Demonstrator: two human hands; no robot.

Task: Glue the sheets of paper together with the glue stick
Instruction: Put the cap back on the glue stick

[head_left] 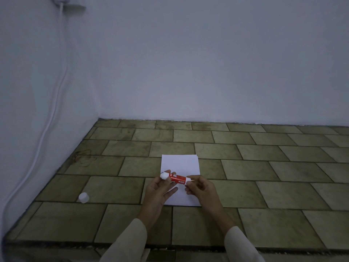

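The glue stick [176, 178] is held level over the sheets of paper [179, 163] on the tiled floor [264, 167], its long axis running left to right. The left hand [160, 188] pinches its left white end and the right hand [200, 188] pinches the right end. Fingers partly cover both ends, so I cannot tell which is open. A white cap [83, 197] lies well to the left.

1. Dim and bluish-grey throughout, evenly lit, without visible source.
2. Brightest on the white rectangular paper sheets [179, 163], without glare.
3. Faintly, softly shadowed across the olive-brown stone-tiled floor [264, 190].
4. Curved toward edges; slightly soft.
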